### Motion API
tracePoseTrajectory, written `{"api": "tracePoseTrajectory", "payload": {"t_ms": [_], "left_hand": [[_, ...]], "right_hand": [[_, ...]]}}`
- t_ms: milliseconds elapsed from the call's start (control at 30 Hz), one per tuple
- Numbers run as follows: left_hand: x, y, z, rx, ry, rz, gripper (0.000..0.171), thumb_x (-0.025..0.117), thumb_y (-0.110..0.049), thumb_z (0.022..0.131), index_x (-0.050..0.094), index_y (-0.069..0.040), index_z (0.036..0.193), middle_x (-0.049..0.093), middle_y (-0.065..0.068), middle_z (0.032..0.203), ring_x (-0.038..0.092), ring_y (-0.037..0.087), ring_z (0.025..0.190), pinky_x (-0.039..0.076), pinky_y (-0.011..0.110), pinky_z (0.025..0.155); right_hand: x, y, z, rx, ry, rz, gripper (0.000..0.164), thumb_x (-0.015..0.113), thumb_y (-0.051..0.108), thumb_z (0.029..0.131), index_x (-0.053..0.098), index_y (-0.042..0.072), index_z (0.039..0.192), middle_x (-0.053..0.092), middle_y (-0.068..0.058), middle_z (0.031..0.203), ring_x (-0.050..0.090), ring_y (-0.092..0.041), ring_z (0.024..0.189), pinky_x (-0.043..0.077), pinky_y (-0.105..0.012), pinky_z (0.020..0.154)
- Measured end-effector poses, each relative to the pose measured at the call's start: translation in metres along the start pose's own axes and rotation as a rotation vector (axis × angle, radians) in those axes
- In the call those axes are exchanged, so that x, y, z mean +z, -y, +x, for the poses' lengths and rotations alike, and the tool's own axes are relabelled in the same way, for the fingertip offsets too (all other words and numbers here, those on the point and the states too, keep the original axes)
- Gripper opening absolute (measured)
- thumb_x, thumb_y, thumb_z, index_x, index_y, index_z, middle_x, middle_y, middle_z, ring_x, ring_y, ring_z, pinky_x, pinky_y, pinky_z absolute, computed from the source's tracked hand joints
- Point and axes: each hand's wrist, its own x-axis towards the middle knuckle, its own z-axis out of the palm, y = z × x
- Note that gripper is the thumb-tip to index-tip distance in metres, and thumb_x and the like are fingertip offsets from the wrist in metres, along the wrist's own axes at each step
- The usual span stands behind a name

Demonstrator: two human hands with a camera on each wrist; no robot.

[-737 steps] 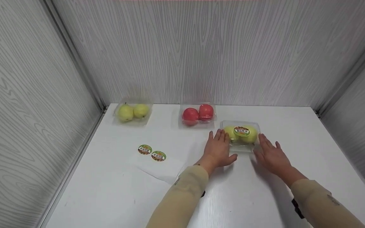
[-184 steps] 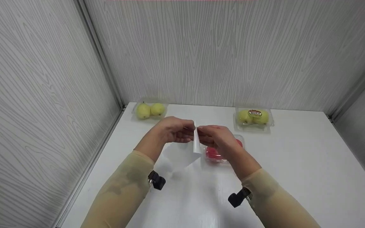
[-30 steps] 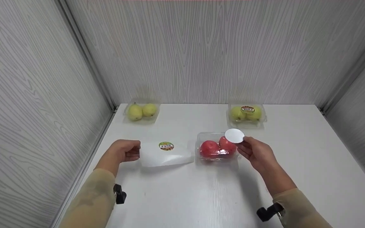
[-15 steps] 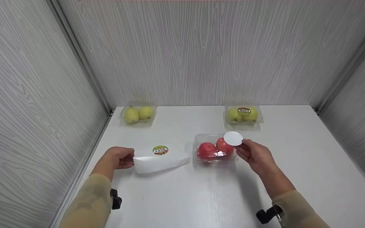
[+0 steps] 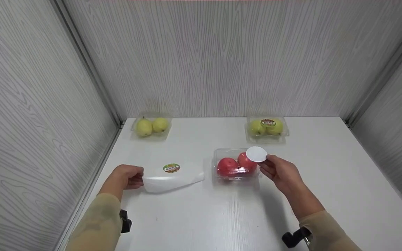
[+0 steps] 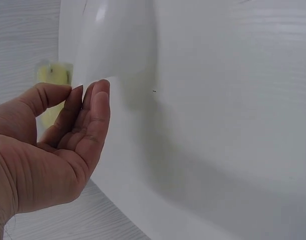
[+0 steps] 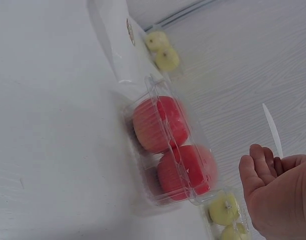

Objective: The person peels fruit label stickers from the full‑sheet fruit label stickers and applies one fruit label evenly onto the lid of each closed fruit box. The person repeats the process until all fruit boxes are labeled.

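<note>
With the left hand (image 5: 126, 175), pinches the sticker sheet (image 5: 176, 180) by its nine-o'clock edge. Has the red-apple clamshell (image 5: 227, 153), lengthwise nine-to-three, at nine o'clock from the nearer right hand (image 5: 282, 173), pinching a white-faced round sticker (image 5: 256, 154).

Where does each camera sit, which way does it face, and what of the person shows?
Head: worn on the head, facing forward and down at the white table; left hand, right hand and tan sleeves show.
Left wrist: worn there, facing the table and the glossy white sheet the left hand pinches; that hand shows.
Right wrist: worn there, facing two red apples in a clear plastic box; the right hand shows, holding a round white sticker edge-on.
Shared: head and right wrist both show the apples.
</note>
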Motion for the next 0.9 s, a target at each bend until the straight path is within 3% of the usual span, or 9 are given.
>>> {"api": "tracePoseTrajectory", "payload": {"t_ms": [500,667,800,900], "left_hand": [[-0.008,0.004,-0.002,0.024,-0.085,0.09,0.017,0.056,-0.005,0.091,0.07,0.005,0.085,0.068,0.008,0.068,0.068,0.015,0.057,0.061,0.028,0.063],[-0.008,0.002,-0.007,0.062,-0.174,0.152,0.016,0.057,-0.007,0.087,0.068,0.004,0.082,0.068,0.008,0.069,0.069,0.017,0.06,0.062,0.03,0.063],[-0.004,-0.005,-0.012,0.101,-0.266,0.267,0.019,0.059,-0.013,0.09,0.067,0.004,0.088,0.066,0.009,0.069,0.067,0.018,0.061,0.06,0.03,0.062],[0.005,-0.016,-0.018,0.166,-0.341,0.362,0.031,0.061,-0.021,0.093,0.067,0.009,0.101,0.071,0.015,0.079,0.07,0.023,0.069,0.06,0.033,0.066]], "right_hand": [[0.0,-0.001,-0.003,-0.017,0.015,0.005,0.029,0.056,0.012,0.109,0.059,-0.006,0.132,0.079,-0.007,0.097,0.079,-0.017,0.094,0.061,-0.033,0.091],[0.0,-0.002,-0.004,-0.025,0.028,0.007,0.024,0.055,0.011,0.109,0.063,-0.005,0.125,0.08,-0.008,0.097,0.079,-0.017,0.094,0.061,-0.033,0.091],[0.0,-0.002,-0.005,-0.029,0.028,0.011,0.019,0.055,0.011,0.109,0.068,-0.002,0.116,0.08,-0.008,0.096,0.079,-0.017,0.092,0.061,-0.033,0.09],[0.0,-0.001,-0.005,-0.025,0.029,0.02,0.018,0.056,0.011,0.109,0.069,-0.001,0.113,0.08,-0.009,0.095,0.079,-0.017,0.091,0.061,-0.033,0.09]]}}
